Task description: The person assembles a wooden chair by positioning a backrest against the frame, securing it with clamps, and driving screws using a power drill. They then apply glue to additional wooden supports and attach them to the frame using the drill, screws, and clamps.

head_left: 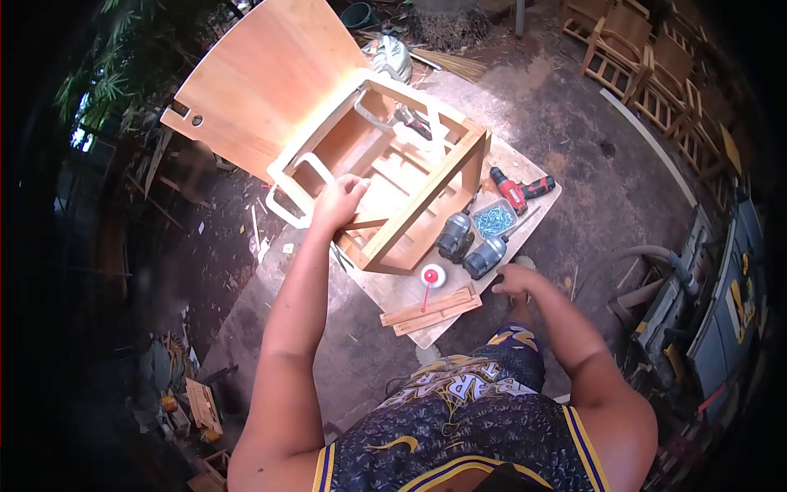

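Observation:
My left hand point(340, 203) is over the near left corner of a wooden chair-like frame point(418, 205); its fingers are bent together, and whatever they may hold is hidden. Beside it stands a pale squared loop point(311, 168), and a C-shaped metal clamp point(369, 113) sits on the frame's far side. A broad curved wooden panel point(266, 78) rises from the frame's back. My right hand point(515, 281) hangs by the worktop's near right edge, fingers loosely bent and apart, with nothing seen in it. Nearest to it is a grey power tool point(485, 257).
A second grey power tool point(453, 234), a tub of screws point(495, 219) and a red drill point(522, 190) lie right of the frame. A white bottle with red cap point(432, 275) stands behind wooden strips point(432, 310). Wooden chairs point(648, 66) line the far right.

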`<action>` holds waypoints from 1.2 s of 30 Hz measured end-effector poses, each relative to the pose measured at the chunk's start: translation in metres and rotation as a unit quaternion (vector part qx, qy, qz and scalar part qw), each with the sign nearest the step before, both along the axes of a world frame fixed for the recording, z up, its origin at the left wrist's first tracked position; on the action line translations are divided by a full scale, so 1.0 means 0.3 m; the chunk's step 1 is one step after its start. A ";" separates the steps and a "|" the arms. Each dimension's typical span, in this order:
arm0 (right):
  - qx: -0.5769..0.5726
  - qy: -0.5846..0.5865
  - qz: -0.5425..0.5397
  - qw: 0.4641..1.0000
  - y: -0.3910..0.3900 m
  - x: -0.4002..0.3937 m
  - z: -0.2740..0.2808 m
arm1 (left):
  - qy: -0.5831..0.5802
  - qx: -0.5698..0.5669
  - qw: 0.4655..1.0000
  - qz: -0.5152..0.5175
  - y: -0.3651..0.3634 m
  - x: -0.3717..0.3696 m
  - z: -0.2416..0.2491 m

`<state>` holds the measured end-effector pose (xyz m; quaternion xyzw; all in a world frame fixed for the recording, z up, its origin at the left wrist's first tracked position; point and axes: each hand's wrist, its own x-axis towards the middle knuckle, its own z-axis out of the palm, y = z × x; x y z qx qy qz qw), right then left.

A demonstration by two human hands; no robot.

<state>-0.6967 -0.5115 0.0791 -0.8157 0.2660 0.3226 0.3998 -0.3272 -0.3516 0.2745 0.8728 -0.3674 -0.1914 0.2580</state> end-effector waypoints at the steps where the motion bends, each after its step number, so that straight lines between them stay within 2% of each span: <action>1: 0.131 0.083 0.023 0.988 -0.065 0.013 0.268 | 0.063 -0.089 0.994 0.029 -0.039 0.027 -0.046; 2: 0.238 0.024 0.097 0.966 -0.172 0.019 0.344 | 0.210 -0.162 0.959 0.100 -0.102 0.029 -0.039; 3: 0.354 -0.045 0.096 0.929 -0.285 0.051 0.419 | 0.282 -0.203 0.923 0.166 -0.185 0.038 -0.029; 4: 0.446 -0.132 0.085 0.881 -0.409 0.109 0.478 | 0.292 -0.244 0.903 0.199 -0.274 0.051 -0.015; 5: 0.428 -0.183 0.034 0.884 -0.516 0.195 0.572 | 0.301 -0.283 0.881 0.231 -0.355 0.067 -0.005; 6: 0.361 -0.241 -0.010 0.901 -0.641 0.303 0.586 | 0.322 -0.318 0.848 0.275 -0.438 0.101 -0.020; 8: 0.160 -0.376 -0.128 0.904 -0.807 0.542 0.557 | 0.353 -0.377 0.784 0.346 -0.593 0.165 -0.069; 9: 0.078 -0.412 -0.156 0.894 -0.903 0.670 0.456 | 0.341 -0.383 0.773 0.374 -0.662 0.167 -0.071; 10: 0.015 -0.425 -0.110 0.899 -1.000 0.790 0.317 | 0.345 -0.384 0.761 0.394 -0.716 0.171 -0.088; 12: 0.048 -0.376 -0.051 0.924 -1.052 0.957 0.185 | 0.344 -0.391 0.743 0.421 -0.802 0.196 -0.110; 14: 0.039 -0.346 -0.002 0.938 -1.036 1.065 0.032 | 0.346 -0.431 0.674 0.490 -0.847 0.216 -0.131; 15: 0.023 -0.318 0.037 0.947 -1.018 1.089 0.014 | 0.344 -0.430 0.671 0.496 -0.859 0.224 -0.129; 17: 0.030 -0.293 0.027 0.955 -0.988 1.100 0.001 | 0.352 -0.508 0.598 0.510 -0.887 0.246 -0.136; 18: 0.033 -0.271 0.015 0.962 -0.972 1.101 -0.002 | 0.362 -0.529 0.582 0.500 -0.899 0.279 -0.153; 19: 0.035 -0.265 0.018 0.963 -0.959 1.101 -0.006 | 0.364 -0.527 0.579 0.505 -0.910 0.300 -0.180; 21: 0.000 -0.279 0.070 0.958 -0.966 1.146 0.000 | 0.376 -0.483 0.635 0.471 -0.932 0.316 -0.152; 23: 0.020 -0.281 0.093 0.955 -0.980 1.208 -0.039 | 0.372 -0.506 0.602 0.493 -0.933 0.340 -0.155; 25: 0.079 -0.298 0.131 0.942 -0.992 1.287 -0.103 | 0.345 -0.501 0.605 0.514 -0.942 0.387 -0.162; 26: 0.297 -0.250 0.093 0.917 -0.989 1.337 -0.157 | 0.351 -0.505 0.615 0.494 -0.925 0.398 -0.192; 27: 0.326 -0.202 0.141 0.913 -0.990 1.375 -0.144 | 0.335 -0.515 0.604 0.507 -0.923 0.387 -0.172; 29: 0.332 -0.219 0.224 0.890 -0.986 1.451 -0.153 | 0.316 -0.427 0.667 0.523 -0.934 0.360 -0.130; 30: 0.456 -0.188 0.193 0.849 -0.986 1.469 -0.174 | 0.304 -0.387 0.697 0.521 -0.927 0.350 -0.124; 33: 0.525 -0.141 0.221 0.810 -1.003 1.505 -0.204 | 0.316 -0.442 0.671 0.505 -0.932 0.346 -0.126; 36: 0.518 -0.136 0.239 0.810 -1.014 1.510 -0.242 | 0.317 -0.446 0.651 0.526 -0.952 0.329 -0.099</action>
